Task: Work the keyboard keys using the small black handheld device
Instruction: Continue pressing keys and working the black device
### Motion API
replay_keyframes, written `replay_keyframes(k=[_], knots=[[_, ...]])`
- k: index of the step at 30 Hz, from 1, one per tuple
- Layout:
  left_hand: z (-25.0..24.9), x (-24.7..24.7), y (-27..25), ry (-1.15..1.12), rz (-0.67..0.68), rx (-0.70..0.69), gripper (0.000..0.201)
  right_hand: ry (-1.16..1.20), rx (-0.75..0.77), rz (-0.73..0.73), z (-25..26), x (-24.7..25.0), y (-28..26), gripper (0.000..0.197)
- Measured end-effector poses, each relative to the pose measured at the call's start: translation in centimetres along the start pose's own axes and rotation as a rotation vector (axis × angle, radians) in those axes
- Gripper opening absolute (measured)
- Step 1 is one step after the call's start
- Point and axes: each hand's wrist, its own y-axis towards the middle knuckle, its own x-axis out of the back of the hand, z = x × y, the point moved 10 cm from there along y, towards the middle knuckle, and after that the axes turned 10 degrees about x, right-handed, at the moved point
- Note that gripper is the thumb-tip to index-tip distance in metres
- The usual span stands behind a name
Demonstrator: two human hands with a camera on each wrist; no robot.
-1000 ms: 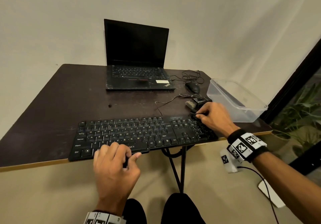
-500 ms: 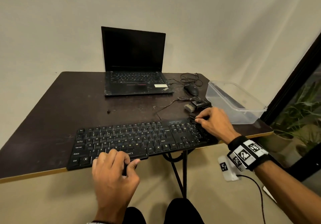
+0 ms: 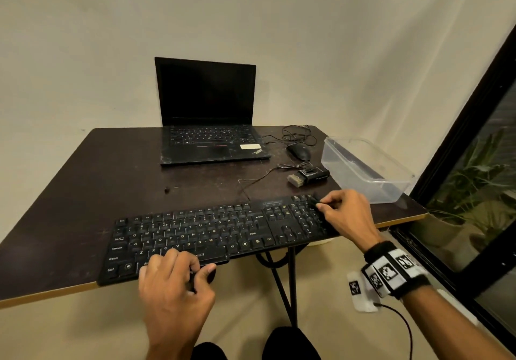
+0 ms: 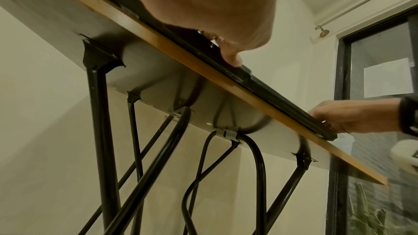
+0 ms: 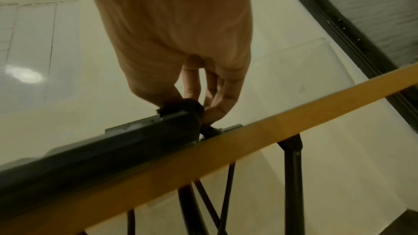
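A black keyboard point(image 3: 217, 234) is laid along the near edge of a dark table point(image 3: 83, 181). Its front edge is gripped by the left hand point(image 3: 174, 281), with the fingers curled over the bottom row of keys and the thumb pressed against the front face near the spacebar. A small black handheld device point(image 3: 314, 202) is pinched between the thumb and curled fingers of the right hand point(image 3: 346, 214), over the far right corner of the number pad; whether its tip touches a key cannot be told, as it is mostly hidden. Behind, an open laptop point(image 3: 206, 114), a mouse point(image 3: 298, 153) and 1 clear plastic container point(image 3: 365, 170) are seen.
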Motion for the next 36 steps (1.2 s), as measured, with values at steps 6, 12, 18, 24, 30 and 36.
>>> replay_keyframes(k=[6,12,18,24,30,36], knots=[[0.1,0.0,0.0,-0.011,-0.001,0.009,0.029,-0.071,-0.054,0.012,-0.7,1.6,-4.6,0.015],[0.2,-0.1,0.2,-0.009,0.001,0.018,0.028,0.069,-0.091,-0.114,-1.0,1.9,-4.7,0.019],[-0.1,0.0,0.2,-0.013,-0.005,0.007,0.028,0.098,-0.019,-0.203,-0.6,0.9,-8.0,0.022],[0.5,-0.3,0.0,-0.013,0.026,0.035,0.024,0.147,-0.001,-0.188,-0.7,0.3,-8.2,0.020],[0.4,-0.3,0.1,-0.015,0.050,0.030,0.024,0.060,0.162,-0.211,0.8,-2.4,-10.6,0.020],[0.0,-0.2,0.0,0.009,0.029,-0.005,0.023,0.102,0.214,-0.512,1.1,2.4,-11.6,0.013]])
